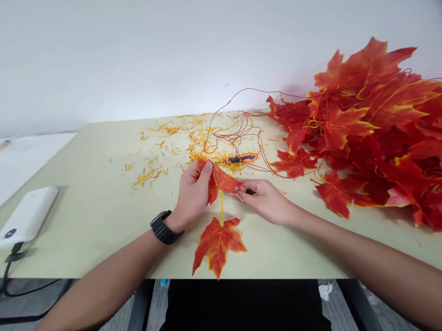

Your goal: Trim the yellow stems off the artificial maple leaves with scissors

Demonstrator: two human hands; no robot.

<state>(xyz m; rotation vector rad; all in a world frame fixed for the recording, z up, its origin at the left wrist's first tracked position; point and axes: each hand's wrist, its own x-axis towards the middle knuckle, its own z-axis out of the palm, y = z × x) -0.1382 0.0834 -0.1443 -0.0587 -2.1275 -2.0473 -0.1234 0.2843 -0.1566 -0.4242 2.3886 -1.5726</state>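
Observation:
An artificial red maple leaf (223, 180) is held up between my two hands above the table. My left hand (194, 187), with a black watch (165, 227) on the wrist, pinches its left edge between thumb and fingers. My right hand (265, 200) closes its fingertips at the leaf's right tip. A thin shiny piece shows at those fingertips, too small to name. From the held leaf a yellow stem (222, 208) runs down to a second maple leaf (219, 242), which lies near the table's front edge.
A big pile of red maple leaves (378, 130) fills the right side. Loose red cord (236, 126) trails from it across yellow scraps (176, 128). Beyond my hands lies an orange-and-black-handled tool (243, 158). At left sits a white power bank (29, 215) with a black cable (10, 266).

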